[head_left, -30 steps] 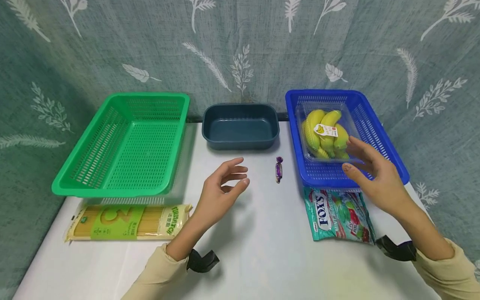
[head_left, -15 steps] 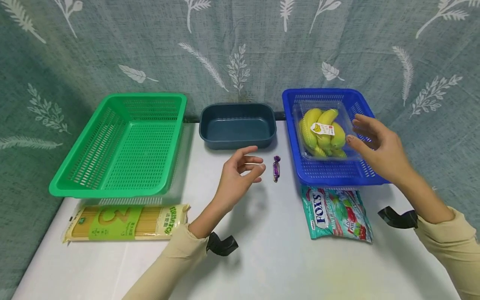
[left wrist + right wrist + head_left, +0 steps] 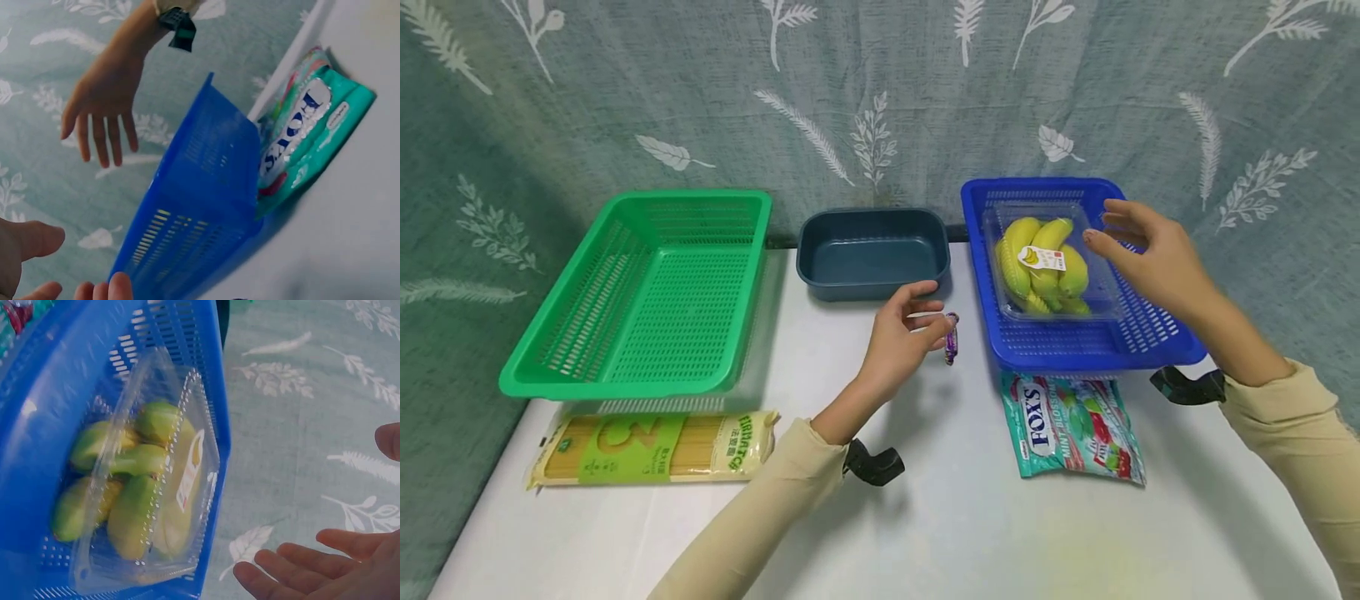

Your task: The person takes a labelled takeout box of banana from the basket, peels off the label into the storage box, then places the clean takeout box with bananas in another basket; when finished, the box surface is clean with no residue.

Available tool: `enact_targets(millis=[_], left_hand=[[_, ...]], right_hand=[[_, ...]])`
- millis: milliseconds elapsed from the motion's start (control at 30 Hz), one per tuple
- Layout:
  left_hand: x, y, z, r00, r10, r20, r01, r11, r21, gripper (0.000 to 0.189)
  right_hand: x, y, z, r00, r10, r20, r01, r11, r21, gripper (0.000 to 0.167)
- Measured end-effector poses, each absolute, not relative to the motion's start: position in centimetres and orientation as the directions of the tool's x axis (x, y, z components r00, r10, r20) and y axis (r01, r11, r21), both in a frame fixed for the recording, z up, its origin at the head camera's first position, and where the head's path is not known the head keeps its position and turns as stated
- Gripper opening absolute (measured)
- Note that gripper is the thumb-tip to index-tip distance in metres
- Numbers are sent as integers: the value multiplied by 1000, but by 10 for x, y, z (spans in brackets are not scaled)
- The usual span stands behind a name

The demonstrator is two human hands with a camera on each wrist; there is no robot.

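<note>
Here's the left hand (image 3: 904, 342), low over the middle of the white surface (image 3: 985, 517), thumb and fingertips right at the upper end of the purple-wrapped sweet (image 3: 952, 348). Its fingers are parted from the thumb, a moderate gap, nothing gripped that I can see; whether a tip touches the wrapper, I can't tell. The sweet lies on the surface, lengthwise, just in front of the dark teal tub (image 3: 868, 292) and left of the blue basket (image 3: 1097, 360).

Over to the right hand (image 3: 1161, 258): it hangs over that basket's far right side, fingers loosely spread, thumb well apart, holding nothing. Inside the basket sits the clear box of bananas (image 3: 1037, 267), near those fingers. The teal Fox's bag (image 3: 1075, 425) lies just in front of the basket. Far left, the green basket (image 3: 625, 388), with the pasta packet (image 3: 655, 450) lying before it. Behind everything, a leaf-patterned curtain (image 3: 700, 100).
</note>
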State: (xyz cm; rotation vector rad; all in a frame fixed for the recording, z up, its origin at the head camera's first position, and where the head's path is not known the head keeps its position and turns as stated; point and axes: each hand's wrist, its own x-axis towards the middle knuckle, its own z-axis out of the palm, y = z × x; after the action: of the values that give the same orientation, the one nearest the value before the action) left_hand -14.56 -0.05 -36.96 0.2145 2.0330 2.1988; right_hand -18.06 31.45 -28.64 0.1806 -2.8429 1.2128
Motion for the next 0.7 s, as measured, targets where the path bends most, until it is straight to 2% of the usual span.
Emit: enact_targets(millis=[333, 700], left_hand=[[-159, 22, -373, -972, 227, -66, -80, -56, 995, 58], [-164, 45, -381, -969, 212, -127, -143, -65, 988, 66]], right_hand=[[-207, 319, -282, -999, -48, 5, -37, 714, -700, 86], [-242, 331, -290, -997, -27, -76, 24, 797, -604, 100]])
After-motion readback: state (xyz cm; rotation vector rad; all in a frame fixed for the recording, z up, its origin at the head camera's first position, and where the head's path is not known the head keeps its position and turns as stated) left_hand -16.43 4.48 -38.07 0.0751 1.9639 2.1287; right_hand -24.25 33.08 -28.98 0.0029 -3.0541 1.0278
